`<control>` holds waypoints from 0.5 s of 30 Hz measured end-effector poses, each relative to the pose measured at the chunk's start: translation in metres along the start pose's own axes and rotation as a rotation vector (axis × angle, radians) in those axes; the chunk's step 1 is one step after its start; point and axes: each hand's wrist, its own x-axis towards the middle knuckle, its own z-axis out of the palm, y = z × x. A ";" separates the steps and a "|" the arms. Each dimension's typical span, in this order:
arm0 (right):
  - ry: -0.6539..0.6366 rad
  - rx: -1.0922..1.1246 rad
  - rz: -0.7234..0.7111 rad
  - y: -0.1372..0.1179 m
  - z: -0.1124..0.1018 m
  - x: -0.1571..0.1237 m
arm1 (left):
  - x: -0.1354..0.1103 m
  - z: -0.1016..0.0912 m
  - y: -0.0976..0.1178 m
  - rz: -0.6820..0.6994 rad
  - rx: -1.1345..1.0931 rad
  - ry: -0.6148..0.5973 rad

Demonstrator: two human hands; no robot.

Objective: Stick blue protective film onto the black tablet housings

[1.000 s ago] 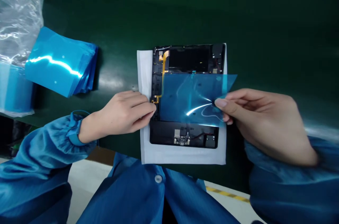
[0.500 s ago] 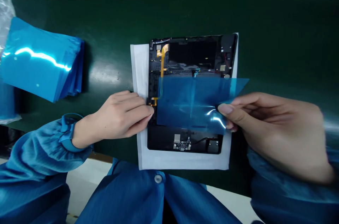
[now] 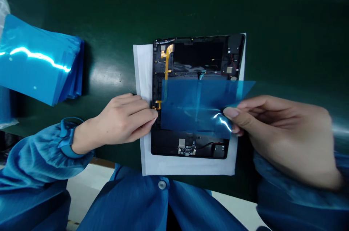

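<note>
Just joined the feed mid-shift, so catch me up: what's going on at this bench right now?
A person in a blue coat holds a blue film sheet over an opened tablet that lies on a white sheet. The right hand pinches the film's right edge, and the left hand rests its fingertips at the tablet's left edge by the film. A stack of blue films lies to the left on the green table.

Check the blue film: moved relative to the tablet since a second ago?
Yes. The blue film, pinched by the right hand, now sits slightly lower on the open tablet, nearer its bottom connector board. Left hand steadies the left edge.
</note>
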 end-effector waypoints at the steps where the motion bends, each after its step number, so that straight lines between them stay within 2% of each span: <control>1: -0.003 0.002 -0.004 0.001 0.000 0.000 | 0.000 0.000 0.000 -0.001 0.002 -0.004; 15: -0.025 -0.004 0.006 -0.001 0.000 0.003 | 0.000 0.000 0.001 -0.005 0.010 0.020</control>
